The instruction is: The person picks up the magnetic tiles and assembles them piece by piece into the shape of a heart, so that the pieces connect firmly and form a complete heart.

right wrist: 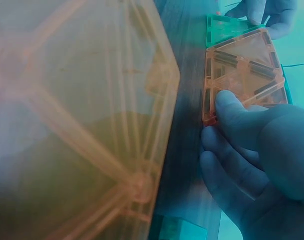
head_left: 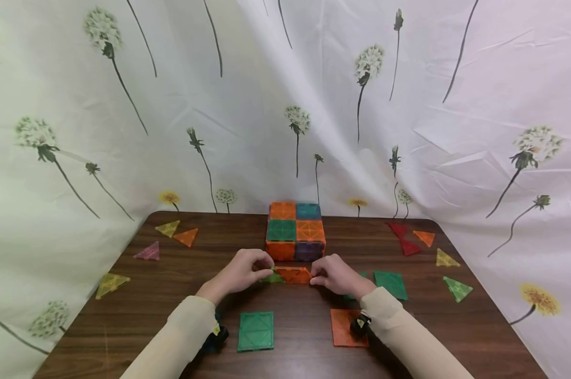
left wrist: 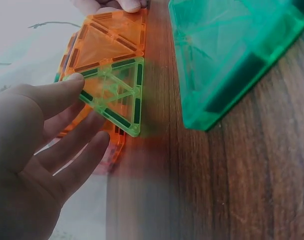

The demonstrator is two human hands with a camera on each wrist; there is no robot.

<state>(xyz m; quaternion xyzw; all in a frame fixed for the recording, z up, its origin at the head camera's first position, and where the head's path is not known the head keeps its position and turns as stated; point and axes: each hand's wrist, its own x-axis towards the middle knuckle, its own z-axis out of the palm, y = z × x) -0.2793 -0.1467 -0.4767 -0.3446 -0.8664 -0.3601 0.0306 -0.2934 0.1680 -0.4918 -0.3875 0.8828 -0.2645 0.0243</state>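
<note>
In the head view my left hand [head_left: 240, 272] pinches a light green triangle magnetic tile [left wrist: 116, 91] between thumb and fingers. The green tile stands on edge against a pair of orange triangle tiles [head_left: 292, 274], their edges touching. My right hand [head_left: 338, 275] pinches the far end of the orange tiles, its thumb [right wrist: 229, 105] on the near face. Just behind this upright row is a box of square tiles [head_left: 296, 230] in orange, green, blue and purple.
Flat on the table [head_left: 181, 321] lie green squares [head_left: 256, 330] and an orange square [head_left: 347, 327], partly under the right wrist. Loose triangles lie to the left, such as a yellow one [head_left: 111, 284], and to the right, including red ones [head_left: 410, 247]. A patterned cloth [head_left: 266, 105] hangs behind.
</note>
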